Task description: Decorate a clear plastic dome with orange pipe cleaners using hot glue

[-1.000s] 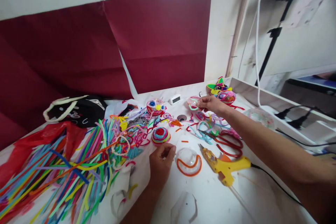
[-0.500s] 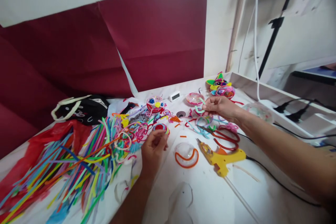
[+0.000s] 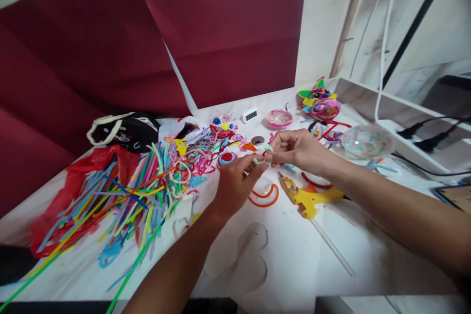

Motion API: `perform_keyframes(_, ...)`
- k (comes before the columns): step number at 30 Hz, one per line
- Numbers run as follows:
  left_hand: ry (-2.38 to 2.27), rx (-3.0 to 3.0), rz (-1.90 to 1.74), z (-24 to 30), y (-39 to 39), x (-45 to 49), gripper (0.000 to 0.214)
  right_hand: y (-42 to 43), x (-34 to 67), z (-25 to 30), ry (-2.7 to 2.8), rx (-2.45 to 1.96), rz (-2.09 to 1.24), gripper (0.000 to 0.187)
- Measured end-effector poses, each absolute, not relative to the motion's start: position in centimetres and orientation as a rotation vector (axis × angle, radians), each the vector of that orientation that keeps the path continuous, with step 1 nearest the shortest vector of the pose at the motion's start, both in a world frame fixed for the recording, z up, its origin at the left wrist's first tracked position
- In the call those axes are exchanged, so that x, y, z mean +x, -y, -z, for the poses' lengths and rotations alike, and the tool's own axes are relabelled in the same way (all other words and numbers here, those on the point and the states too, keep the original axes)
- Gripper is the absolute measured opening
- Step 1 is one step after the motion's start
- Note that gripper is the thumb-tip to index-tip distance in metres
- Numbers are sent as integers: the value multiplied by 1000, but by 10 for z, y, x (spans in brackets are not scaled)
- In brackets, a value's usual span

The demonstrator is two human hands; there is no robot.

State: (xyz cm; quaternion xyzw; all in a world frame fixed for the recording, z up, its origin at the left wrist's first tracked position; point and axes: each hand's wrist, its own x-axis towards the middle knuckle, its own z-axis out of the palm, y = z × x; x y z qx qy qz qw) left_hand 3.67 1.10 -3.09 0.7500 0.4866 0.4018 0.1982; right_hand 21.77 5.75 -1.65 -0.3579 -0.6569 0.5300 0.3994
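Observation:
My left hand (image 3: 239, 176) and my right hand (image 3: 294, 149) meet over the middle of the table, both closed in a pinch on a short pale green pipe cleaner (image 3: 265, 147). Its curled ends poke out between the fingertips. Just below them, an orange pipe-cleaner crescent (image 3: 270, 201) lies on the white surface, partly hidden by my left hand, with a clear dome (image 3: 263, 185) against it. Right of that rests a yellow hot glue gun (image 3: 311, 199) with a clear glue stick (image 3: 333, 248) out of its back. Red scissor handles (image 3: 316, 181) show behind my right forearm.
Many coloured pipe cleaners (image 3: 143, 191) spread over a red plastic bag (image 3: 125, 159) at left. A black pouch (image 3: 132, 132), a small digital clock (image 3: 250, 115), a pink-rimmed bowl (image 3: 278, 118) and decorated figures (image 3: 320, 100) stand behind. A clear bowl (image 3: 368, 141) and power strip (image 3: 408, 142) sit at right.
My left hand has moved up and right to meet my right hand, and now pinches the pale green pipe cleaner too. My right hand has come slightly lower. The camera view has shifted.

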Motion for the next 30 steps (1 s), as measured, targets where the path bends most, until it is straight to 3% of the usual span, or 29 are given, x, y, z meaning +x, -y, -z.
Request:
perform_keyframes(12,-1383,2046,-1059,42,-18,30,39,-42,231,34,1825,-932,-1264,25)
perform_keyframes(23,-1299,1981,-1029,51,-11,27,32,-17,228,42,2052,-1037,-1207,29)
perform_keyframes(30,-1297,2029,-1001,53,-4,24,33,-9,224,36,2251,-975,-896,30)
